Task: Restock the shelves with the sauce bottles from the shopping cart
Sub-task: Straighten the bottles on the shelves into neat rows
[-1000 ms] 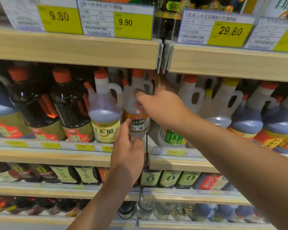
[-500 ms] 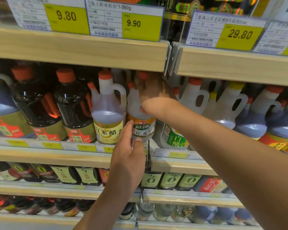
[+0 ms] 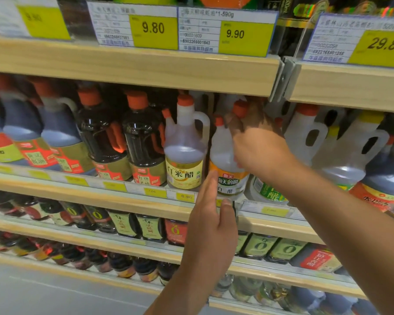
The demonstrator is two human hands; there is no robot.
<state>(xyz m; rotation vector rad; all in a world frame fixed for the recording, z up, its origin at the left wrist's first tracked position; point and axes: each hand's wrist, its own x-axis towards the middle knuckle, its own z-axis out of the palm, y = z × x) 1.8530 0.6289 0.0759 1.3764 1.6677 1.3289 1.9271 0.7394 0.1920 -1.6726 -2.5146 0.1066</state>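
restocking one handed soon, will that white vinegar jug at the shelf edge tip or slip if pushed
Probably heavy: the white vinegar jug looks filled to its shoulder. It is tall on a narrow base at the shelf edge, so a high push could tip it. Smooth plastic should slide easily; for now the right hand grips its neck and the left hand touches its base.

Bright, even store light is falling from above and in front, washing the wooden shelf edge (image 3: 132,67) and the yellow price tags (image 3: 246,37). The upper shelf is casting deep shadow over the bottle necks beneath it (the right hand (image 3: 257,144) is darkening at its fingers in that shade, at the neck of the white vinegar bottle (image 3: 225,155)). Small highlights are glinting on the dark sauce bottles (image 3: 143,137). The far-left tag (image 3: 39,21) is blurring, and the shelf lines are bowing toward the frame's edges. Rainbow glare is shimmering on the top-right packaging (image 3: 309,7).
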